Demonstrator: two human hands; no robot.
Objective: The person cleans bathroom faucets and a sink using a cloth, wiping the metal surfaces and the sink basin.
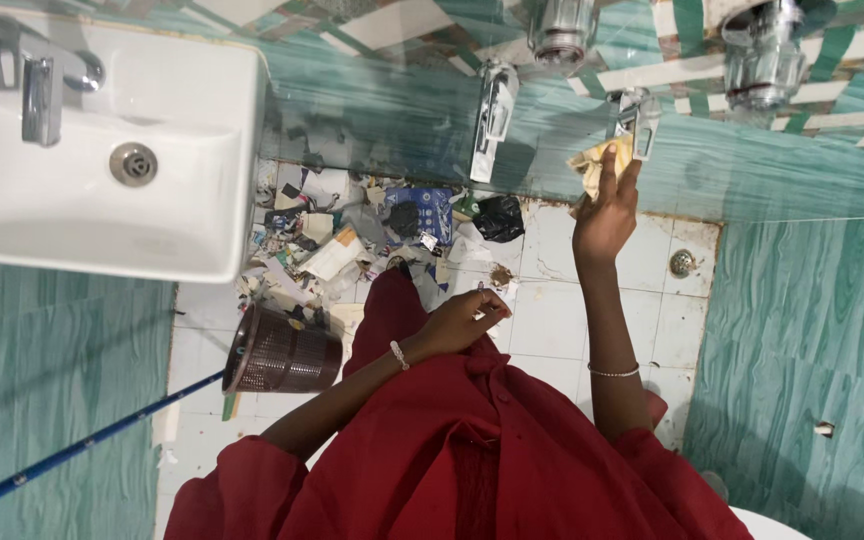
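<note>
My right hand (607,205) is stretched out and presses a crumpled yellowish cloth (592,165) against a chrome wall tap (636,118) on the green tiled wall. My left hand (467,320) hangs back near my red garment with its fingers curled loosely; I see nothing in it. Both wrists wear thin bracelets.
A second chrome tap (493,118) is mounted to the left. A white washbasin (182,150) with its own faucet fills the upper left. Scattered paper litter and a black bag (499,217) lie on the white floor tiles beside a tipped brown mesh bin (277,352). A blue pole (82,450) crosses lower left; floor drain (683,263).
</note>
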